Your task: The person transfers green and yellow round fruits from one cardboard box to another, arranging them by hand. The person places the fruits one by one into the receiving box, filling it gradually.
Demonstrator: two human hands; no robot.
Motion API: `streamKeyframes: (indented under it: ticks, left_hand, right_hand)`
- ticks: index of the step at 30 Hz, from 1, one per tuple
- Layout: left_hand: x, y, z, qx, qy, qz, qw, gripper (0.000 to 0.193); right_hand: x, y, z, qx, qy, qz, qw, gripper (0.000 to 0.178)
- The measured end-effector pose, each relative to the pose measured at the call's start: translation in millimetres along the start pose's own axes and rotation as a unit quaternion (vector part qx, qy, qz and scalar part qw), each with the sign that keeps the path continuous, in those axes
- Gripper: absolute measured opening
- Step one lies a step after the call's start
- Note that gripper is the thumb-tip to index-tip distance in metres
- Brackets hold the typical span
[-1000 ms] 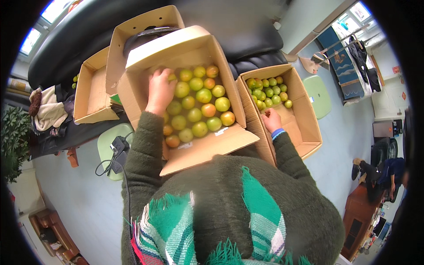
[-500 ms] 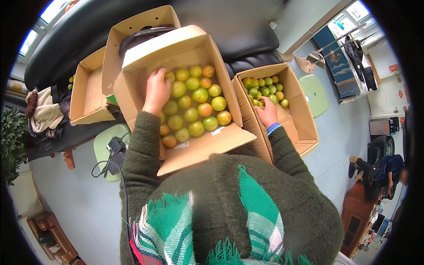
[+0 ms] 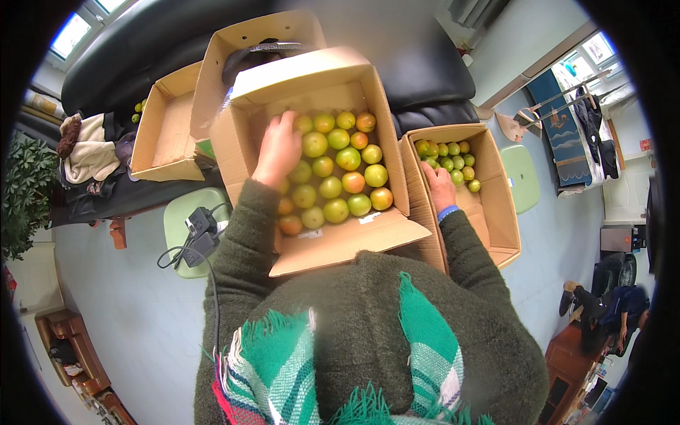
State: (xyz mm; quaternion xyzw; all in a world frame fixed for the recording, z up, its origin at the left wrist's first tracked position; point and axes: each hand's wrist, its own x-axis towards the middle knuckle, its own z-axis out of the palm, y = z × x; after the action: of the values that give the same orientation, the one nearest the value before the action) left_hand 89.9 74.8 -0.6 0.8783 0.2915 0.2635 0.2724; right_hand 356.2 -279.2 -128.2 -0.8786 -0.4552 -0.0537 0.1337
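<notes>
Tomatoes, mostly green with some turning orange, lie in loose rows inside a large cardboard box, its near flap folded out toward a person in a dark green sweater and a fringed plaid scarf. The left hand is at the far left of the fruit, fingers bent beside one tomato; whether it grips anything cannot be told. The right hand reaches into a smaller box alongside, next to a cluster of similar fruit; its grip cannot be told either. A black sofa stands behind.
</notes>
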Motion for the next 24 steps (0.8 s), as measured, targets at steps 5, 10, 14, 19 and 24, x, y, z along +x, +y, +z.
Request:
streamKeyframes:
  ticks: [5, 10, 14, 19, 24]
  left_hand:
    - [-8, 13, -9, 0.018, 0.043, 0.031, 0.998, 0.035]
    - [-20, 47, -15, -0.051, 0.044, 0.1, 0.993, 0.034]
    - [-28, 84, -19, -0.159, -0.065, 0.153, 0.973, 0.037]
    - [-42, 119, -17, -0.193, -0.145, 0.209, 0.948, 0.052]
    - [-47, 124, -10, -0.213, -0.09, 0.175, 0.957, 0.057]
  right_hand:
    - [-3, -4, -9, 0.124, 0.046, 0.028, 0.991, 0.063]
    - [10, -29, -62, 0.412, 0.098, 0.176, 0.889, 0.055]
    - [23, -72, -121, 0.618, 0.112, 0.102, 0.772, 0.055]
    - [44, -139, -151, 0.723, 0.049, 0.055, 0.687, 0.057]
    - [61, -176, -145, 0.768, -0.076, 0.066, 0.633, 0.057]
